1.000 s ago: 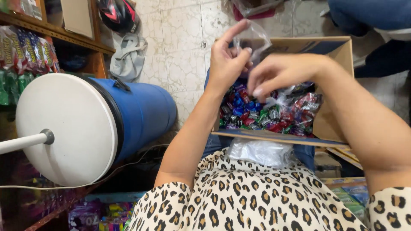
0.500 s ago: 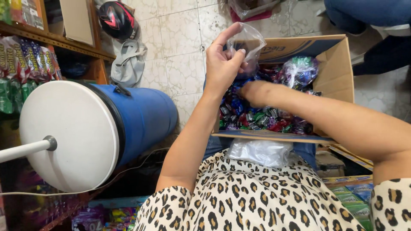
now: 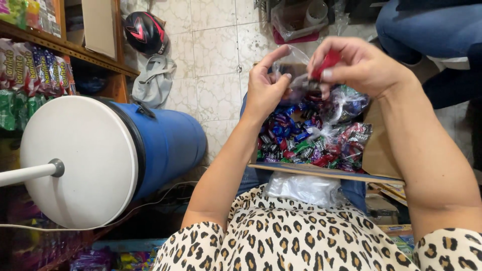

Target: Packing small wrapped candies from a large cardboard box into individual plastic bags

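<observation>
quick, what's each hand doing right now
left hand: closed on a small clear bag, holding it open
right hand: pinching a red candy at the bag's mouth

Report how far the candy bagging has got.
Done: nothing clearly finished in view. In hand: the left hand holds a small clear bag open while the right hand brings a red candy to it. Left: the cardboard box holds many wrapped candies.

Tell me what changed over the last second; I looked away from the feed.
The right hand came up out of the box of candies, now pinching a red candy at the small clear bag. The left hand kept its grip on the bag. The blue drum stayed put.
</observation>
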